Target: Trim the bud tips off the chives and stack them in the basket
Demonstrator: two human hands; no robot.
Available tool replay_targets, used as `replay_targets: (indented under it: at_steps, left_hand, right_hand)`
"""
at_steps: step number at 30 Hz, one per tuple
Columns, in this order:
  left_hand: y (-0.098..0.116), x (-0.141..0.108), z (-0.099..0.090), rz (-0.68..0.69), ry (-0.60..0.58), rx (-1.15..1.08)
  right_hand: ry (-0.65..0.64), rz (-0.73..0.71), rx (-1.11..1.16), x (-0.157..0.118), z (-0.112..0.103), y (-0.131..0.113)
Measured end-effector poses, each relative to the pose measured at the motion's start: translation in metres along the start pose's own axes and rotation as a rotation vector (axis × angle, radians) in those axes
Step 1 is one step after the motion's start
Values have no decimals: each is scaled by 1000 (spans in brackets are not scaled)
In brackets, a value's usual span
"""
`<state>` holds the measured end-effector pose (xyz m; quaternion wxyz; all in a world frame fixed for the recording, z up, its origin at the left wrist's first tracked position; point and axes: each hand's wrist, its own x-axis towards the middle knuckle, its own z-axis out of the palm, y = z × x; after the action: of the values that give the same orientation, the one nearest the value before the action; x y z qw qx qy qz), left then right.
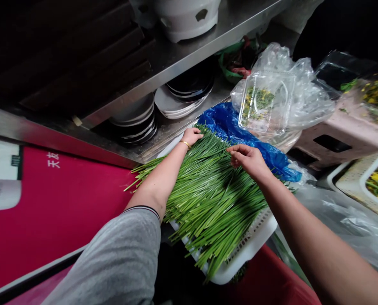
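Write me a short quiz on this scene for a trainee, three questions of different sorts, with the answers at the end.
1. Multiple choice: what colour is the basket under the green stalks?
a) red
b) white
c) black

2. True or false: the gold bracelet is worn on the same arm as the left hand.

3. Fill the gap: the crumpled plastic between the green stalks and the clear plastic box is ____ in colour.

Key: 1 b; 2 true; 3 blue
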<state>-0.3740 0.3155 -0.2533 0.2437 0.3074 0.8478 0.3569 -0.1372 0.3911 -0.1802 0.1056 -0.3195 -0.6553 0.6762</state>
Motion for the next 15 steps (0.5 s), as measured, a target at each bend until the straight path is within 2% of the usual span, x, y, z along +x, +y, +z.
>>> replay_targets:
  at_steps: [3,7,11,15]
  left_hand:
    - [-7,-3,-4,28,-21,-320]
    - [-4,-20,-2,38,-172,-616]
    - [3,-36,2,-1,-303,-728]
    - [8,-46,1,-24,-405,-725]
  right_hand:
    - [-3,-38,-58,6,0,-6]
    - [96,-138,-244,20,9,-16]
    - [175,-172,-385,40,22,-17]
    - [138,-160,-530,53,33,-11]
